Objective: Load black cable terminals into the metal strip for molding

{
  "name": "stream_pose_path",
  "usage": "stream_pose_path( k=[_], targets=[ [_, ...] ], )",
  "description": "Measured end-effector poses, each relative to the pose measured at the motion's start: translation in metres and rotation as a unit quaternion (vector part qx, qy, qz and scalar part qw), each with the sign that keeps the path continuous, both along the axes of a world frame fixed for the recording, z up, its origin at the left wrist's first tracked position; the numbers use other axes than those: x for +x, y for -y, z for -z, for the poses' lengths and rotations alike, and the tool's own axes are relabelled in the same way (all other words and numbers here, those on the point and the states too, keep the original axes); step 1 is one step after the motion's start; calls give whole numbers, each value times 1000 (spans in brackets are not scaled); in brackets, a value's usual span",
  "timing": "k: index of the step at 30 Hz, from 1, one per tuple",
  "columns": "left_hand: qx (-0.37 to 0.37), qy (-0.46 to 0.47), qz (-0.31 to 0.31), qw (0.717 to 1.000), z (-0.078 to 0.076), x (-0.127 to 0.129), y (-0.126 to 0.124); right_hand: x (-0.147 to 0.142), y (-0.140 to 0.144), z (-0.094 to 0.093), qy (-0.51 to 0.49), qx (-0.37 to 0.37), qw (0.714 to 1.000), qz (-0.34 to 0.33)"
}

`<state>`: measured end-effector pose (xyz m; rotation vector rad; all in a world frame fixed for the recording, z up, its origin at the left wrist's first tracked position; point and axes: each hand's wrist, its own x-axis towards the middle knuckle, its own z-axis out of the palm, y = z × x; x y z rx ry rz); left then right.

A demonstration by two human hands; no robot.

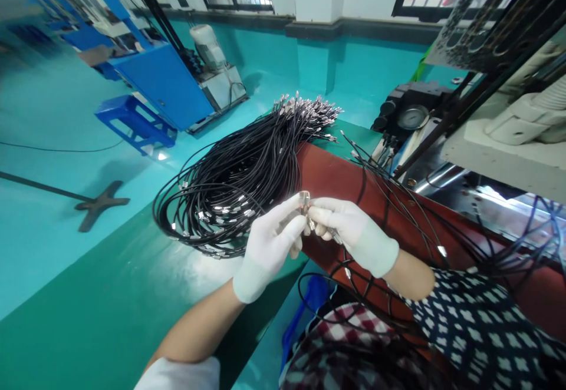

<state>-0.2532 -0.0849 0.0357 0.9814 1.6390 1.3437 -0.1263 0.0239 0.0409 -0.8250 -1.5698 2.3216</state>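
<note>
My left hand [269,240], in a white glove, is closed in a pinch on a small shiny metal fitting [305,198]. From the other side, the gloved fingers of my right hand [356,234] grip the metal cable ends just below and beside that fitting. The fingers partly hide where these parts meet. Black cable runs down from under my right hand. Just beyond my left hand lies a large coiled bundle of black cables [260,166], with silvery metal end fittings [307,107] fanned out at the far end.
The bundle rests on a green tabletop [132,307] beside a red-brown mat [331,169]. Loose cables [393,184] cross the mat to a machine with a round gauge [412,118] on the right. A blue stool [132,113] and blue cabinet [161,83] stand on the left.
</note>
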Motion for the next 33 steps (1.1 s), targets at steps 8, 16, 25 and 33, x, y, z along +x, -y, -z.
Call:
stream_pose_path(
  k=[8, 16, 25, 33],
  targets=[
    [6, 22, -9, 1000, 2, 0, -3, 0, 2, -2, 15, 76, 997, 15],
    [-7, 27, -6, 1000, 3, 1, -4, 0, 0, 4, -12, 43, 999, 17],
    [-9, 18, 7, 1000, 7, 1, -3, 1, 1, 10, -21, 29, 998, 54],
    [-4, 5, 20, 1000, 13, -1, -2, 0, 2, 14, -42, 48, 996, 61]
  ],
)
